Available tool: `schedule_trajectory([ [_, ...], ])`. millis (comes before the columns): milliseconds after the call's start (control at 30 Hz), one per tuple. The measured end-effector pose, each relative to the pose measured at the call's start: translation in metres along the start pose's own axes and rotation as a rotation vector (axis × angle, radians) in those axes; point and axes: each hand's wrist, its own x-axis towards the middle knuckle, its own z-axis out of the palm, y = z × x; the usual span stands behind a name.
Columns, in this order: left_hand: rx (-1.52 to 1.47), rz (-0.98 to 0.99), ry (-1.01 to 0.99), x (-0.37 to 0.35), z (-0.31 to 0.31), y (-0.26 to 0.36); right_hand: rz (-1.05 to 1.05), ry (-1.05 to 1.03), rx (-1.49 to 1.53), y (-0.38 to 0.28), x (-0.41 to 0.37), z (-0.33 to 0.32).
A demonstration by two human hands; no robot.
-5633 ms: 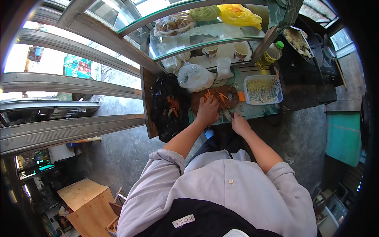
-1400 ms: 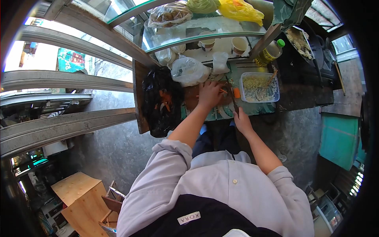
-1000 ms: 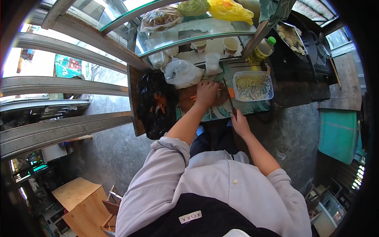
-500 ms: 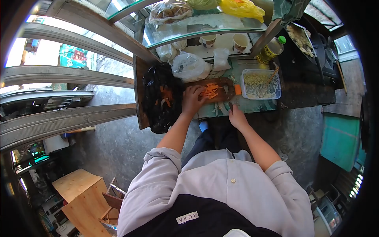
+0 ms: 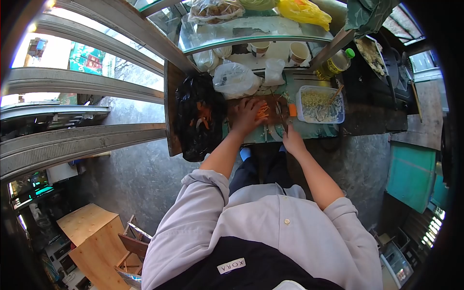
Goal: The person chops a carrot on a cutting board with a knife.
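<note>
Sliced carrot strips (image 5: 262, 112) lie on a brown cutting board (image 5: 234, 104). My left hand (image 5: 246, 115) rests over the strips from the left, its fingers partly spread and touching them. In my right hand (image 5: 292, 139) is the handle of a knife (image 5: 282, 112), its blade pointing away from me over the board's right part. An orange carrot piece (image 5: 292, 110) sits just right of the blade. Further right stands a clear tub (image 5: 320, 105) of pale shreds, with a utensil in it. A black plastic bag (image 5: 193, 130) holding orange scraps is left of the board.
Behind the board are a white plastic bag (image 5: 236, 79), paper cups (image 5: 298, 52) and an oil bottle (image 5: 338, 63) with a green cap. A glass shelf (image 5: 256, 42) spans above, with a yellow bag (image 5: 304, 12) on it. Metal rails stand at left.
My left hand has moved right and further over the carrot strips, which now look more gathered. The knife stays in my right hand. The whole view has shifted slightly.
</note>
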Motion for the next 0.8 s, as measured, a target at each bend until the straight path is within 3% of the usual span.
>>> schedule_trajectory([
  [267,0.12,0.021,0.066,-0.004,0.016,0.0,-0.069,-0.028,0.051,-0.013,0.003,0.021],
  [467,-0.084,0.134,0.119,-0.003,0.01,-0.005,-0.103,0.001,0.124,-0.011,0.001,0.012],
  [533,-0.123,0.202,0.231,-0.002,0.016,-0.008,-0.113,0.011,0.132,-0.017,-0.005,0.014],
  [800,-0.212,0.071,0.311,0.001,0.022,0.003,-0.098,0.022,0.041,-0.024,-0.01,0.026],
])
